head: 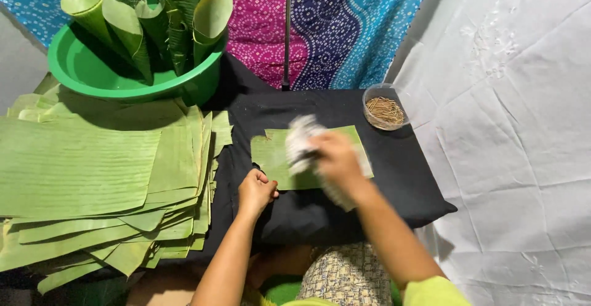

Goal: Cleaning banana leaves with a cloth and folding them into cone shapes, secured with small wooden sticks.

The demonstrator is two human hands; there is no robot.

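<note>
- The cut banana leaf (277, 155) on the black cushion (394, 177) looks smooth, faintly ribbed, matt green.
- The cushion is matt black cloth.
- The rag (300, 143) in the right hand (335, 158) is soft whitish cloth.
- The basin (92, 66) is glossy green plastic.
- The small bowl (385, 110) at the cushion's far right corner is clear plastic or glass, holding thin wooden sticks.

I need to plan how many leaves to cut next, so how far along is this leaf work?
Done: several rolled leaf cones stand in the green basin. In hand: the left hand pins one leaf piece on the black cloth while the right hand rubs it with a white cloth. Left: a thick stack of flat leaves, unrolled, and a bowl of small sticks.
</note>
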